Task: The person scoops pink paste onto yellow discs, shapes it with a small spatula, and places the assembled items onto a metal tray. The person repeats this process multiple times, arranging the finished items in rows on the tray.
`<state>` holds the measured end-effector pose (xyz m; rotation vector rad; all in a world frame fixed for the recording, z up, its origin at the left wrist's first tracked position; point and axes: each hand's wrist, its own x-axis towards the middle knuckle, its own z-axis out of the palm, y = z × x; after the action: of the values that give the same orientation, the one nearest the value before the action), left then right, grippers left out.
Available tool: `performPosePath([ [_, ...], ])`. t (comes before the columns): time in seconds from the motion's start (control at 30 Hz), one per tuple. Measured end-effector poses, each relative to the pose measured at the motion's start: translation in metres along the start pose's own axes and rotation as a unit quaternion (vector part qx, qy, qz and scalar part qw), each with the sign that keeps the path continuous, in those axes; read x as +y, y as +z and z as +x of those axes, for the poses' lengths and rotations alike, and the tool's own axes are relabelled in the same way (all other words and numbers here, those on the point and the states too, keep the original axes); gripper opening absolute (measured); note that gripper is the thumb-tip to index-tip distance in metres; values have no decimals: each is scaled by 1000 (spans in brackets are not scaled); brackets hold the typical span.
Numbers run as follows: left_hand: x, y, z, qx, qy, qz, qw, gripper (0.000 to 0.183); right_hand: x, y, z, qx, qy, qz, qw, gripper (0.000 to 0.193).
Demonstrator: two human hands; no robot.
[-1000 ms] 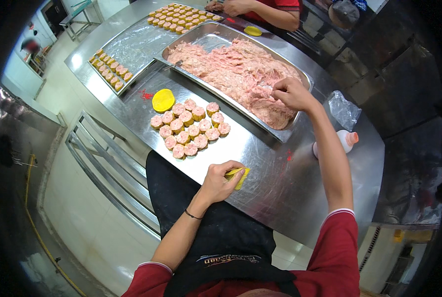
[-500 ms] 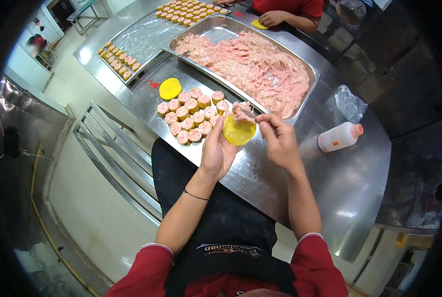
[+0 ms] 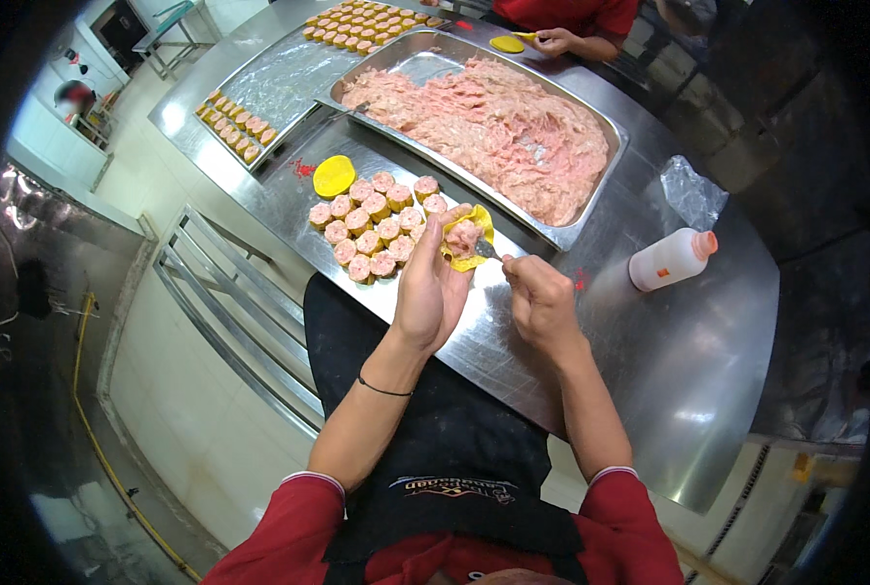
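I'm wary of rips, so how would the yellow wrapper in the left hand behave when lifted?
The yellow wrapper is likely floppy, since it curls around the pink filling in the left hand. Looking thin, it could tear. Lifted by its rim, it may sag under that heaped filling.

Glare on table (image 3: 650, 390); edges dark, perhaps soft.
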<state>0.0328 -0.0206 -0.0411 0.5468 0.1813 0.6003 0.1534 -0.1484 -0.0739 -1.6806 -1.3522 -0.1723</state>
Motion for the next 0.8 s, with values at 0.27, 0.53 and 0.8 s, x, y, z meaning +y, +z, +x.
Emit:
performPosePath([
  [0.27,15,-35,-3,-67,-26,501,862,49,-24,-42,13,-84,99,116,985,10],
  [0.53,31,-21,-2,-144,28,632,761,42,-30,-58,31,-237,-29,-41,970,23],
  [0.8,15,-57,-8,-65,-57,651,754,36,-3,-94,78,-275,28,-108,955,10],
])
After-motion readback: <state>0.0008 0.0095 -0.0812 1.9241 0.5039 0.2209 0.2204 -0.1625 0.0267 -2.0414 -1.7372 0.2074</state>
